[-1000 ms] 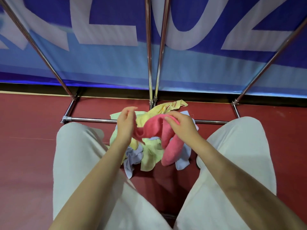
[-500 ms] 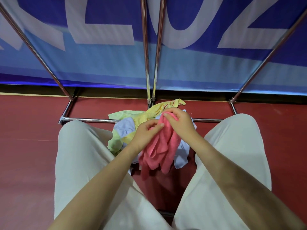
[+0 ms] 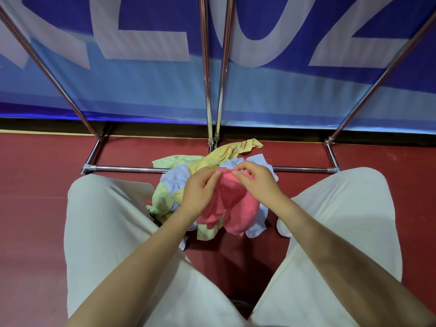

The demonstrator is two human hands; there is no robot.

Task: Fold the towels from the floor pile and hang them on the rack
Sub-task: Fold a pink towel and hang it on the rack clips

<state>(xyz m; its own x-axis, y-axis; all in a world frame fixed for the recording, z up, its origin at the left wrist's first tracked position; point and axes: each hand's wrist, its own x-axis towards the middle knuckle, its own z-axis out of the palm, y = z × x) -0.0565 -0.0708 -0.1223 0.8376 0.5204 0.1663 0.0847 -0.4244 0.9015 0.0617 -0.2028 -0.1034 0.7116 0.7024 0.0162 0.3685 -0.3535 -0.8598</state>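
Observation:
A pink towel (image 3: 232, 204) hangs bunched between my knees, above the floor pile. My left hand (image 3: 199, 192) pinches its upper edge from the left. My right hand (image 3: 256, 178) pinches the same edge from the right, fingertips almost meeting the left hand's. Below lies the pile of towels (image 3: 175, 178): a yellow one with red stripes, pale green ones and light blue ones, crumpled on the red floor. The chrome rack (image 3: 213, 90) rises behind the pile, its base bar (image 3: 122, 168) running across the floor.
My legs in cream trousers (image 3: 106, 227) flank the pile on both sides. A blue banner with large white letters (image 3: 141, 86) hangs behind the rack. Slanted rack poles (image 3: 49, 69) cross the view at left and right. Red floor (image 3: 35, 175) stretches to either side.
My left hand has moved right along the pink towel's top edge, close to my right hand. The towel now hangs lower and more bunched between the hands.

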